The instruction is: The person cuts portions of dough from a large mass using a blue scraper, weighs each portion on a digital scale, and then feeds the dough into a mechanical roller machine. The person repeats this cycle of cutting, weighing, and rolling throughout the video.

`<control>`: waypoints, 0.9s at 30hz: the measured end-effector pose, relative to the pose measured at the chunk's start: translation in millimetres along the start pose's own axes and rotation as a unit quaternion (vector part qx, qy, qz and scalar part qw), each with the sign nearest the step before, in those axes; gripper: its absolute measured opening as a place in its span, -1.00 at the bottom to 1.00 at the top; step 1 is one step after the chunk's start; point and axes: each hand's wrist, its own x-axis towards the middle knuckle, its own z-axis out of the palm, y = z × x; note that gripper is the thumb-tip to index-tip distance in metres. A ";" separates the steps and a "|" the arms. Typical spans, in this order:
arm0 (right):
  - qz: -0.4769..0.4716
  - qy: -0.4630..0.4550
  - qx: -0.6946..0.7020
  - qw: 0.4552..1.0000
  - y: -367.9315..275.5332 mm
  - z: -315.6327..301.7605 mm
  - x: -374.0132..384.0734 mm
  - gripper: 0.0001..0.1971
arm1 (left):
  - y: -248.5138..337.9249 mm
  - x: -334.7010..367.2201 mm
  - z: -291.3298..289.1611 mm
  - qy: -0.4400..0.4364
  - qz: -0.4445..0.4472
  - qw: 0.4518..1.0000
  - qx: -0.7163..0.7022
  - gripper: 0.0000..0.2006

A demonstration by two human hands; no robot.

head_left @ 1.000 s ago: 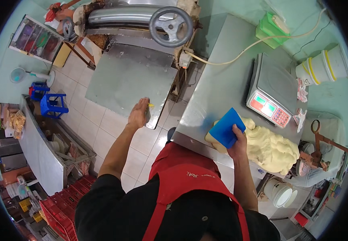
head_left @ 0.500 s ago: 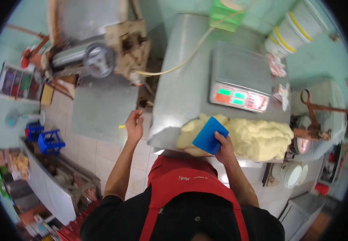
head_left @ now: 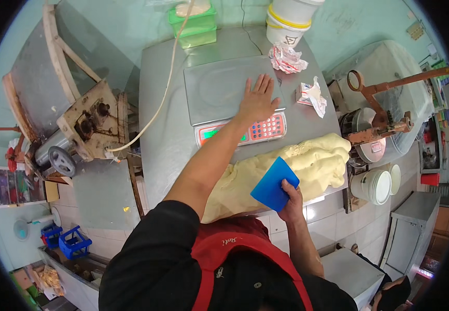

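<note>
Reaches across scale w/ L hand, palm down, fingers spread, gripping nothing, on or just above platter; can't tell which. Grips blue scraper in R hand by pale dough, heaped on tabletop in front of scale. Looks like a weighing step; prob. calls next for freeing platter & bringing scraper to dough. Shows pale lettering on red apron, beyond dough from scale; keypad markings too small to read.

Stacked white buckets on metal table; 2 blue stools, left.
</note>
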 end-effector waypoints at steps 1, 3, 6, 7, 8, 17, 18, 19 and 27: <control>0.002 -0.006 0.002 1.000 0.2 -2.9 3.7 -0.74 | -18.3 14.1 -1.1 -0.023 0.031 0.999 -0.002 -0.30; 0.007 -0.011 0.009 1.000 1.9 -10.1 6.9 -0.70 | -51.5 23.1 -9.3 -0.043 0.045 0.998 0.027 -0.34; 0.008 -0.012 0.005 1.000 2.4 -16.0 11.2 -0.69 | -103.6 -3.5 -34.8 -0.035 -0.025 0.996 0.076 -0.33; 0.006 -0.012 -0.004 1.000 2.0 -14.5 12.5 -0.69 | -123.1 -18.7 -41.3 -0.012 -0.039 0.995 0.088 -0.31; 0.006 -0.013 -0.015 1.000 2.0 -12.2 14.1 -0.68 | -141.3 -36.5 -47.1 0.010 -0.056 0.993 0.101 -0.30; -0.048 -0.015 -0.185 0.981 12.4 8.0 8.0 -0.72 | -134.9 -304.1 -102.1 -0.011 -0.210 0.977 0.024 -0.17; -0.048 -0.006 -0.203 0.978 9.5 14.8 6.1 -0.73 | -116.6 -335.5 -95.1 -0.014 -0.217 0.973 -0.078 -0.14; -0.072 0.007 -0.265 0.962 5.0 17.6 8.3 -0.71 | -93.9 -359.4 -93.9 -0.026 -0.197 0.975 -0.099 -0.13; -0.169 0.059 -0.695 0.696 -75.0 56.2 90.2 -0.41 | 1.0 -409.4 -77.8 -0.017 -0.165 0.971 -0.171 -0.19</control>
